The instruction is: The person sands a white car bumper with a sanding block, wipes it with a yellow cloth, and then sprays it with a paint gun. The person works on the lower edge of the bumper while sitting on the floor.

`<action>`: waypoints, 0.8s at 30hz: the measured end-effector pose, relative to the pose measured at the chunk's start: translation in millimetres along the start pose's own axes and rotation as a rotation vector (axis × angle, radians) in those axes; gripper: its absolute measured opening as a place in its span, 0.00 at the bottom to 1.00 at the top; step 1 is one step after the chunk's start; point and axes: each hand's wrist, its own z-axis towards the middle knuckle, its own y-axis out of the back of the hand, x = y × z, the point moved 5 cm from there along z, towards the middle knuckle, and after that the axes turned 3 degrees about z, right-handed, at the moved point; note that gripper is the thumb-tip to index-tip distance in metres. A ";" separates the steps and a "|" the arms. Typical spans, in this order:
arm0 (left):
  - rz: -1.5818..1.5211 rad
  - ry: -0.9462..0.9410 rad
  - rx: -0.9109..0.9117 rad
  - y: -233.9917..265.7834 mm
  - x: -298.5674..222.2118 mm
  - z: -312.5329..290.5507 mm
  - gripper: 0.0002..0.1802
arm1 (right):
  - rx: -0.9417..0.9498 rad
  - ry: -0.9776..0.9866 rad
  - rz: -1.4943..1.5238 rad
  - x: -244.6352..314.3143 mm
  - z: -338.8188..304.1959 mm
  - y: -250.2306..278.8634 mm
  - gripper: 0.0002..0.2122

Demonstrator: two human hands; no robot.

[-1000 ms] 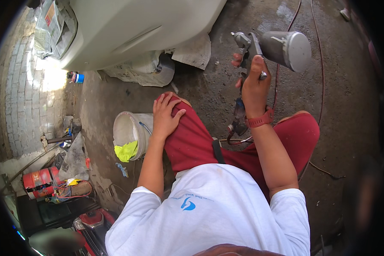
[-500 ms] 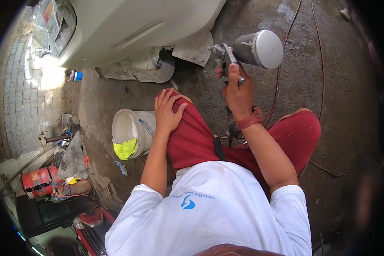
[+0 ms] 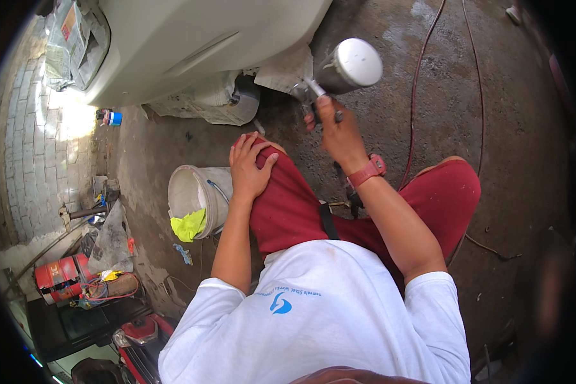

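Note:
My right hand [image 3: 344,137] is wrapped round the handle of a paint spray gun [image 3: 351,66] with a silver cup on top. The gun is held up off the floor, near the lower edge of a pale car body panel [image 3: 217,54]. Part of the gun's nozzle end is blurred. On my left knee lies my left hand [image 3: 249,168], holding nothing, fingers spread over the red trousers [image 3: 285,198]. Masking paper [image 3: 201,110] hangs beneath the panel, around what looks like the wheel area.
A whitish bucket [image 3: 180,182] with a yellow-green cloth [image 3: 189,225] over its rim stands left of my knee. Dark red hoses [image 3: 415,96] run across the wet floor at right. A blue can [image 3: 114,118] and a red container [image 3: 54,274] are at left.
My right hand has carried the spray gun leftward, closer to the panel and the masking paper. My left hand stays on the knee.

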 end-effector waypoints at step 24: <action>-0.016 -0.002 -0.004 -0.4 -2.0 2.0 0.22 | -0.157 0.162 -0.045 54.2 -3.6 23.0 0.28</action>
